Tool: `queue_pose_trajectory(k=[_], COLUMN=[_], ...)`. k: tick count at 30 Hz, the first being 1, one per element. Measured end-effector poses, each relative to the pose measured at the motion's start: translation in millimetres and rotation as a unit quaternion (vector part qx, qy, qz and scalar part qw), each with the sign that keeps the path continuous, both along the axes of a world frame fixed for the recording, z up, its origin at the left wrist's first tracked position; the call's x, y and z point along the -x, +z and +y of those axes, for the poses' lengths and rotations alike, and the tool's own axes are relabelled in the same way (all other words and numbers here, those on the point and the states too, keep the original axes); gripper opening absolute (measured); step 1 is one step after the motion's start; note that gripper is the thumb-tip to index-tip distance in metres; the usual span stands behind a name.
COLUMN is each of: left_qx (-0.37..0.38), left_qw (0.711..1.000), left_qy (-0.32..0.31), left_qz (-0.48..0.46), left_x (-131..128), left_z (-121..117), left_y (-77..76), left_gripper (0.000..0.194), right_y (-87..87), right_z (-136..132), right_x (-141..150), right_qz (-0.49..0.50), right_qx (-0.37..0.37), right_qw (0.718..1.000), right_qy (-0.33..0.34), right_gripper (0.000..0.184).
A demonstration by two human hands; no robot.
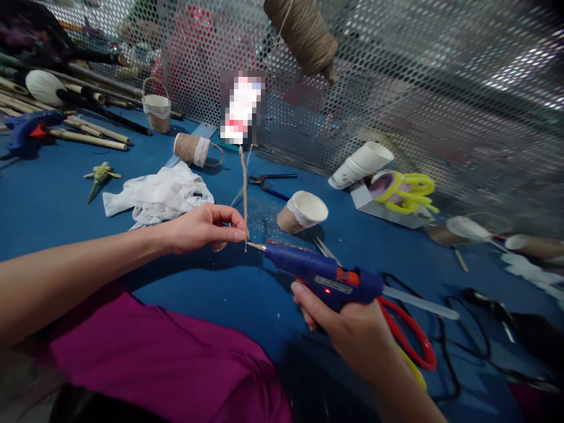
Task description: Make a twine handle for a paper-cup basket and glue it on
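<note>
Between the thumb and fingers of my left hand [207,228] is the lower end of a twine-wrapped stem [245,188], held upright. My right hand [339,314] grips a blue glue gun [317,267] with a lit red light and a clear glue stick out of its back. The gun's metal nozzle points left and meets or nearly meets the stem's lower end; I cannot tell if they touch. Behind the gun, a twine-and-lace paper cup [291,220] lies tilted. White lace [170,191] is heaped beyond my left wrist.
Pliers [268,182] lie behind the cup. Stacked paper cups [361,164] lean by a box [383,205] of yellow pipe cleaners. Two small twine baskets [157,114] are at the back left, near sticks and another glue gun [30,132]. Red-handled scissors [418,341] and cables lie right.
</note>
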State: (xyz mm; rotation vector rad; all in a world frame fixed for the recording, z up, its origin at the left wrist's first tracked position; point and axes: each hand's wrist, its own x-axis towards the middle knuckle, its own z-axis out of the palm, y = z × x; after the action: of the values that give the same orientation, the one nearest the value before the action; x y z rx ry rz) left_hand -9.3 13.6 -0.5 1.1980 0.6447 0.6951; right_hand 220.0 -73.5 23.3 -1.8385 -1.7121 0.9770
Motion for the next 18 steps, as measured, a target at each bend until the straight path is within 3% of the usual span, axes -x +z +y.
queue_pose_trajectory(k=[11, 18], left_qx=[-0.013, -0.022], left_qw=[1.0, 0.999], left_qy=[0.011, 0.018], left_qz=[0.014, 0.028], left_x=[1.8, 3.0], left_z=[1.8, 3.2], left_y=[-0.8, -1.7], left_gripper=[0.01, 0.012], right_y=[-1.9, -4.8], right_z=[-0.2, -1.0], right_x=[-5.5, -9.5], right_qz=[-0.052, -0.067], right_qx=[-0.094, -0.105], right_qw=[0.991, 0.989], right_qy=[0.081, 0.081], right_gripper=[0.028, 0.024])
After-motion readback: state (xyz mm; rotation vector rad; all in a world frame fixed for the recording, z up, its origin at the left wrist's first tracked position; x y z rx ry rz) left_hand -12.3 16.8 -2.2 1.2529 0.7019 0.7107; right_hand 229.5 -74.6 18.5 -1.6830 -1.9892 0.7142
